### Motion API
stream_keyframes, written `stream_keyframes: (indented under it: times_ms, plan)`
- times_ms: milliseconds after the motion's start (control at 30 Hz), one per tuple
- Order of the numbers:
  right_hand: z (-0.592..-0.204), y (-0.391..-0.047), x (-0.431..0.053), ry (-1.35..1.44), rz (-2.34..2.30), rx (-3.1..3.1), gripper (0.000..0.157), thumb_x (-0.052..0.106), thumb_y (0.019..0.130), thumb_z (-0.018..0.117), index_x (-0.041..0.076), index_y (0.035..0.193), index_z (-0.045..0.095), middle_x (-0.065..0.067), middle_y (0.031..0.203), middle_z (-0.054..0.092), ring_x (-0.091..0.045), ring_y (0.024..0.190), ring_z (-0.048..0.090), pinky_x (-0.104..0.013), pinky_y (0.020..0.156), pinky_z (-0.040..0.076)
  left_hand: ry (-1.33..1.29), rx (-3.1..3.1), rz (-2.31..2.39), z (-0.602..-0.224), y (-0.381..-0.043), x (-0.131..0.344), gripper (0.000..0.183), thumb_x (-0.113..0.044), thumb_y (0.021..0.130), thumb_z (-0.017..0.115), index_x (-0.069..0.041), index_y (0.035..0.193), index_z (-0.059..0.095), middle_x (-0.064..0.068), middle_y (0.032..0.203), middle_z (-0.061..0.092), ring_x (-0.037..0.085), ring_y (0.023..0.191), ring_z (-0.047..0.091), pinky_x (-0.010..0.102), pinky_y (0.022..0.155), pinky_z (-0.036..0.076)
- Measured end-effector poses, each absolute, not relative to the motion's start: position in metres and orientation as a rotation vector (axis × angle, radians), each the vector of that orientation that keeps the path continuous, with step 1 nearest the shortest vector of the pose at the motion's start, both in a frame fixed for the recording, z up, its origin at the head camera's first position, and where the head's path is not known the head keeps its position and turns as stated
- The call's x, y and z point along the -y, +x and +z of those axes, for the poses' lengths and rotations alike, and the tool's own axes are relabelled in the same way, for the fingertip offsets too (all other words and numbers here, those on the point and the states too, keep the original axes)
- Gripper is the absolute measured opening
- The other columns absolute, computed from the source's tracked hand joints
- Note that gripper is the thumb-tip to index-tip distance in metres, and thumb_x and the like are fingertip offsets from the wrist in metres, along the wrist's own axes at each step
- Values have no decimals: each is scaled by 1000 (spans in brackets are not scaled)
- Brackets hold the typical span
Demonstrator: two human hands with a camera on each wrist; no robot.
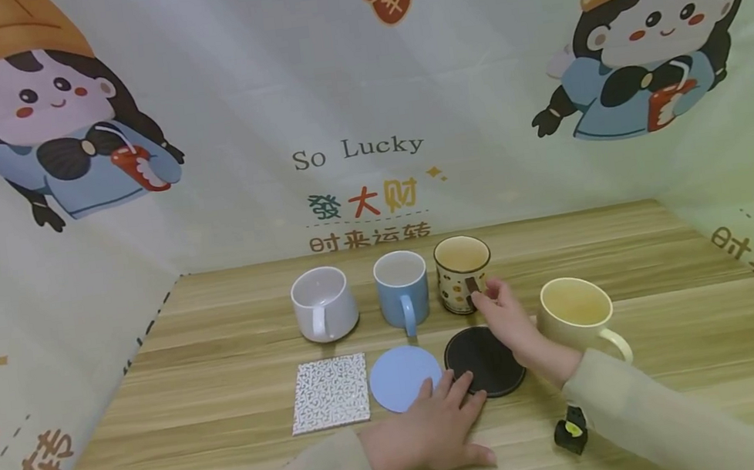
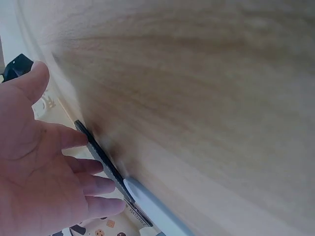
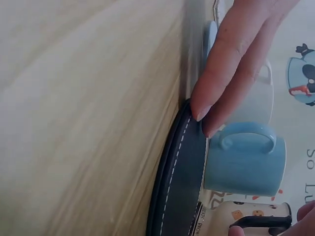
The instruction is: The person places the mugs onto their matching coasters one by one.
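My right hand [image 1: 508, 318] pinches the dark handle of a cream mug [image 1: 452, 281] with a small brown and orange print and a dark rim. In the right wrist view, a thumb and finger meet that handle [image 3: 266, 222]. My left hand [image 1: 433, 424] lies spread palm down, its fingertips touching the left edge of a round black coaster [image 1: 486, 370] with stitched edging. Beside those fingers is a round light-blue coaster [image 1: 403, 375], and further left a square speckled coaster [image 1: 330, 391]. The mug stands upright behind the black coaster.
A blue mug [image 1: 401, 294] and a white mug [image 1: 324, 307] stand left of the patterned one. A pale yellow mug [image 1: 574, 313] stands by my right forearm. Near the right sleeve is a small black object [image 1: 570, 434]. Printed cloth [image 1: 232, 127] encloses the wooden table [image 1: 219, 377].
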State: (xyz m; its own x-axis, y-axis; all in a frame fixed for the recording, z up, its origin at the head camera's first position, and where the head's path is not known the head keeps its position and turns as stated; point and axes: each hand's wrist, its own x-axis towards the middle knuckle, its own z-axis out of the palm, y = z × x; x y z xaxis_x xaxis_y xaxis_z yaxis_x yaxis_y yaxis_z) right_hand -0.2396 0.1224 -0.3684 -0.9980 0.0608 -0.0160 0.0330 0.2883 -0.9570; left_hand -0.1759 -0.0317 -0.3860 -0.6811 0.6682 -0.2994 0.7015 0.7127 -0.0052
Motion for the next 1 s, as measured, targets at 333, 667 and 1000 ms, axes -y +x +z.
stream_keyframes:
  times_ms: [333, 667, 1000]
  plan:
    - [-375, -256, -119, -168, 1935, 2471, 47, 24, 98, 33, -11, 130, 30, -26, 130, 35, -36, 120, 35, -48, 101, 30, 1159, -2663, -190, -386, -173, 32, 79, -66, 82, 44, -16, 142, 34, 9, 148, 26, 26, 136, 25, 44, 106, 27]
    - [-369, -263, -115, -244, 2252, 2367, 29, 21, 97, 29, 0, 101, 49, -2, 89, 52, -10, 74, 55, -26, 61, 48, 1170, -2657, -183, -385, -176, 31, 79, -67, 82, 44, -13, 140, 36, 12, 146, 30, 30, 134, 29, 43, 105, 29]
    - [-368, -267, -111, -348, 2350, 2270, 23, 16, 91, 31, 8, 76, 47, 4, 70, 47, -5, 52, 39, -18, 50, 31, 1136, -2661, -157, -384, -174, 29, 81, -67, 81, 45, -14, 140, 36, 11, 146, 30, 29, 134, 28, 45, 105, 29]
